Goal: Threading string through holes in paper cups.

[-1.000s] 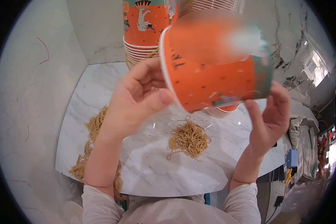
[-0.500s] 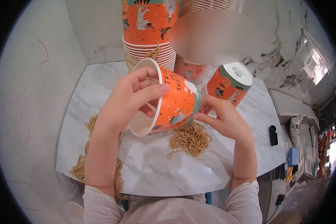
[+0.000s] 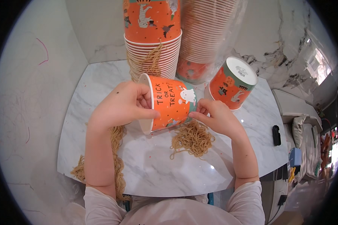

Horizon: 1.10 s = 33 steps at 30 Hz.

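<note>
An orange paper bucket (image 3: 176,98) with a ghost print and a green base band lies tilted on its side between my hands, its white-rimmed mouth toward the left. My left hand (image 3: 129,103) grips the rim, thumb outside and the other fingers inside the mouth. At the base, the fingertips of my right hand (image 3: 214,115) are pinched against the bottom edge; whether a cord is also between them I cannot make out. Just below the bucket, a tangled heap of tan cord (image 3: 192,139) rests on the table. More tan cord (image 3: 117,176) hangs in strands by my left forearm.
A tall stack of matching buckets (image 3: 153,52) stands behind, with cord draped on its rims. Beside it rises a plastic-wrapped bucket stack (image 3: 210,33). An upside-down bucket (image 3: 233,84) stands right of these. A small black object (image 3: 276,135) lies near the marble-patterned table's (image 3: 154,168) right edge.
The bucket has turned so more of its printed side faces up, and it sits slightly lower. My left hand has shifted along the rim. A blurred patch no longer covers the wrapped stack.
</note>
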### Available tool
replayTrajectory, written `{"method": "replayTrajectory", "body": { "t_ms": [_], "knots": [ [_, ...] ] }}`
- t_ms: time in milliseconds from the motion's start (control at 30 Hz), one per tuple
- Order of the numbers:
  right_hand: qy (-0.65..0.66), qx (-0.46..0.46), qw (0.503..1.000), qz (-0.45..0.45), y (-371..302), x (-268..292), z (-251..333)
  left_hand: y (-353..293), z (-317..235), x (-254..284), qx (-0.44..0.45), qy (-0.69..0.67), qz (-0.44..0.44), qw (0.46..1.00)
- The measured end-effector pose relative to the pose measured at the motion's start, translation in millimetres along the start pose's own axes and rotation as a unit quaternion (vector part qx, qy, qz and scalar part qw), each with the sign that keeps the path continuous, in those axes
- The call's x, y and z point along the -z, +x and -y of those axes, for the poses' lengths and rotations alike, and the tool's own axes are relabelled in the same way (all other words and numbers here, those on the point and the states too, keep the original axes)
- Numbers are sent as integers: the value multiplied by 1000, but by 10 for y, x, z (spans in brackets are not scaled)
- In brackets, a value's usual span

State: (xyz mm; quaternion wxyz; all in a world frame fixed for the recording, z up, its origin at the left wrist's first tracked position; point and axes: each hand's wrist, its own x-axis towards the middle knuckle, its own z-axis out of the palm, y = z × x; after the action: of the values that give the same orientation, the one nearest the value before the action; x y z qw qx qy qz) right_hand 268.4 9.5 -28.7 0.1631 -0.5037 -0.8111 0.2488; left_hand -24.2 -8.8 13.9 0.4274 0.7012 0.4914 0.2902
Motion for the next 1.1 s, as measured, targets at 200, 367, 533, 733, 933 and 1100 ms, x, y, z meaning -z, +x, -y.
{"method": "replayTrajectory", "body": {
  "t_ms": [200, 367, 533, 733, 933, 1100],
  "knots": [
    [-20, 13, 1000, -13, 22, -50, -22, -42, -19, 29, 16, 114, -9, 993],
    [-20, 12, 1000, -18, 8, -9, -15, -66, -85, -23, 43, 132, -9, 990],
    [-111, 5, 994, 4, -33, 36, -45, -52, -142, -84, 64, 83, -25, 994],
    [-178, -11, 983, 29, 58, -151, -246, -18, -245, -119, 115, 103, -59, 986],
    [-183, 21, 981, 54, 108, -254, -349, 5, -149, -133, 111, 201, -123, 966],
    [-137, 35, 989, 41, 33, -91, -252, 22, -130, -115, 126, 233, -172, 949]
  ]
}}
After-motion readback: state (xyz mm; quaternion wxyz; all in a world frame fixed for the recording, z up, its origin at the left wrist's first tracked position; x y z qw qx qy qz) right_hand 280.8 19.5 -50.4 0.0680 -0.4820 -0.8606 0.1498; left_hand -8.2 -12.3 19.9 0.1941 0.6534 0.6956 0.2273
